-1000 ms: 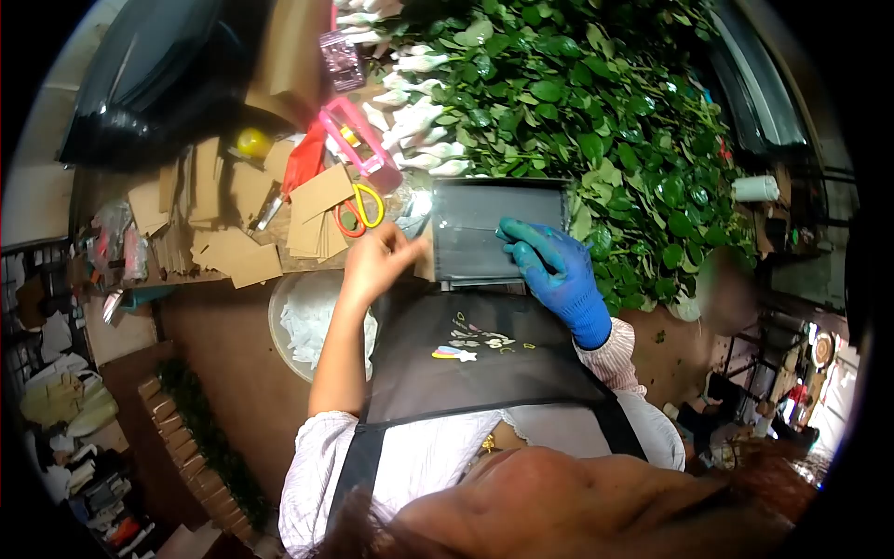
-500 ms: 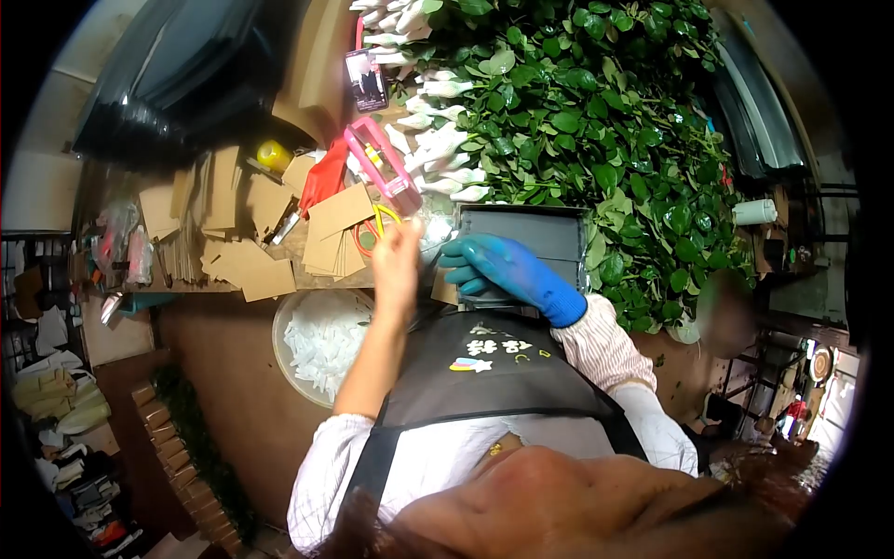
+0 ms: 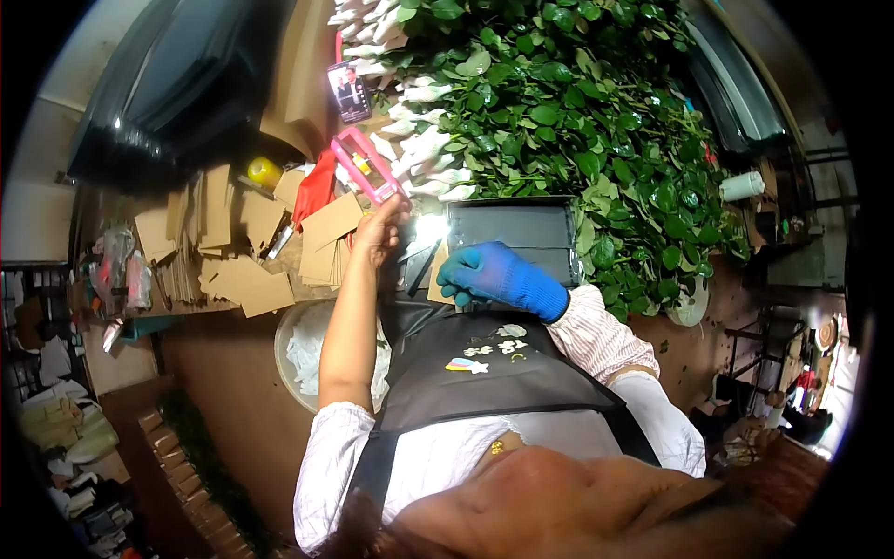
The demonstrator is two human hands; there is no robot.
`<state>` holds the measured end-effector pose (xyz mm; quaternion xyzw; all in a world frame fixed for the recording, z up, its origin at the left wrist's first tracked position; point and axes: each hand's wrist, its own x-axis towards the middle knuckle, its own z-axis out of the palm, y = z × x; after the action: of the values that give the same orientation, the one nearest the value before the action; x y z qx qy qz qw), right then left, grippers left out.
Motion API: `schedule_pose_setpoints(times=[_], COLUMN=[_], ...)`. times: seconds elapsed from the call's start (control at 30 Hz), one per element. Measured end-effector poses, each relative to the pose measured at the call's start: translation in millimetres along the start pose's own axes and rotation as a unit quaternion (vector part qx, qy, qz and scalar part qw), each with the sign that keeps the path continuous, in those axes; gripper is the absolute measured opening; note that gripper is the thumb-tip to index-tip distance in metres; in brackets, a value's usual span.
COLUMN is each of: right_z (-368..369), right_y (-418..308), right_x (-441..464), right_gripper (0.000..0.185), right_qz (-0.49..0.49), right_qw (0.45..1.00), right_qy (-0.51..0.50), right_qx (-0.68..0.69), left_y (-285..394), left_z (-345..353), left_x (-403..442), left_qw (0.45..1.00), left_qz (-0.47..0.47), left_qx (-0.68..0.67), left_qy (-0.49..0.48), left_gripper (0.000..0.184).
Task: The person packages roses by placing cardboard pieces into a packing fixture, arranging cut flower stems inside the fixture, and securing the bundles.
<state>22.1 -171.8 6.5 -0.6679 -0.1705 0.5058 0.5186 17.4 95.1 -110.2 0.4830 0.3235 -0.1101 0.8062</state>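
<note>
The bare left hand point(image 3: 377, 231) reaches over the near side of the wooden tabletop point(image 3: 291, 259), its fingers bunched together at the near end of a pink plastic tape dispenser point(image 3: 365, 166). Whether they grip the dispenser, hold a piece of tape or only touch it, I cannot tell.

The right hand, in a blue knitted glove with a teal coating point(image 3: 489, 272), is over the near left part of a shallow dark tray holding grey-black sheets point(image 3: 512, 224). Its fingers are loosely curled and point left. A small tan cardboard piece point(image 3: 436, 279) shows just beside their tips; whether they pinch it is hidden. The tray lies at the near edge of the tabletop, between the left hand and the leaves.

As for progress, a large heap of green leafy stems point(image 3: 559, 121) fills the far right, with white-sleeved heads point(image 3: 424, 140) along its left side. The sleeves on those heads look already fitted. In the tray, the visible sheets lie flat, with no stem on them, so I judge the handling there to be at an early stage. Plenty of flat tan cardboard pieces point(image 3: 331, 224) lie loose to the left, apparently unused. A pale round tub of white scraps point(image 3: 312, 359) stands below, left of the person. How many stems are finished cannot be told.
</note>
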Motion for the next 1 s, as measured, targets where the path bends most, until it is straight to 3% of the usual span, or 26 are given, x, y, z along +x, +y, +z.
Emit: schedule_pose_setpoints(times=[0.07,0.2,0.23,0.3,0.33,0.4,0.43,0.5,0.57,0.6,0.67,0.7,0.73,0.77,0.83,0.9,1.0], right_z=[1,2,-2,-10,-14,-13,-13,-11,-13,-16,-24,-26,-30,-33,-39,-51,-55], right_y=[6,-13,-7,9,6,21,29,30,33,33,31,29,22,23,34,53,89], right_x=[7,-7,-11,-22,-31,-28,-16,-4,-8,-14,-35,-49,-70,-88,-121,-150,-179], right_gripper=[0.033,0.036,0.036,0.036,0.034,0.033,0.033,0.033,0.034,0.033,0.033,0.032,0.035,0.036,0.039,0.045,0.046], right_qz=[-0.02,-0.029,-0.07,-0.148,-0.077,-0.105,-0.129,-0.143,-0.144,-0.18,-0.251,-0.287,-0.172,-0.155,-0.117,-0.139,-0.143], right_qw=[0.995,0.989,0.985,0.971,0.995,0.992,0.989,0.962,0.962,0.957,0.946,0.938,0.983,0.988,0.983,0.975,0.95], right_qy=[0.026,0.026,0.035,0.049,0.033,0.049,0.063,0.117,0.108,0.092,0.081,0.073,0.021,0.02,0.018,0.029,0.123], right_qx=[-0.095,-0.144,-0.155,-0.179,-0.054,-0.042,-0.036,-0.2,-0.205,-0.207,-0.191,-0.18,-0.057,0.009,0.14,0.17,0.248], left_y=[-9,-10,-2,15,14,-11,-46,-58,-58,-54,-44,-31,-14,1,22,32,11], left_z=[-5,4,9,20,16,6,0,11,11,15,32,50,69,89,125,172,234], left_x=[9,7,2,-15,-6,17,42,34,33,28,13,-4,-21,-39,-58,-66,-44], left_qw=[0.999,0.985,0.978,0.981,0.993,0.995,0.999,0.992,0.994,0.991,0.969,0.942,0.923,0.901,0.75,0.525,0.429], left_qz=[0.029,0.106,0.134,0.104,0.033,-0.083,0.015,-0.048,-0.062,-0.016,0.191,0.299,0.36,0.417,0.532,0.651,0.693], left_qx=[0.022,0.123,0.148,0.157,0.112,-0.035,-0.031,0.079,0.026,0.088,0.107,0.1,0.105,0.108,0.384,0.545,0.58], left_qy=[0.011,0.059,0.053,0.034,0.034,0.032,0.042,0.091,0.089,0.103,0.113,0.113,0.085,0.059,0.084,0.059,-0.01], left_gripper=[0.032,0.025,0.025,0.024,0.024,0.023,0.025,0.028,0.03,0.03,0.03,0.03,0.025,0.021,0.01,0.014,0.023])
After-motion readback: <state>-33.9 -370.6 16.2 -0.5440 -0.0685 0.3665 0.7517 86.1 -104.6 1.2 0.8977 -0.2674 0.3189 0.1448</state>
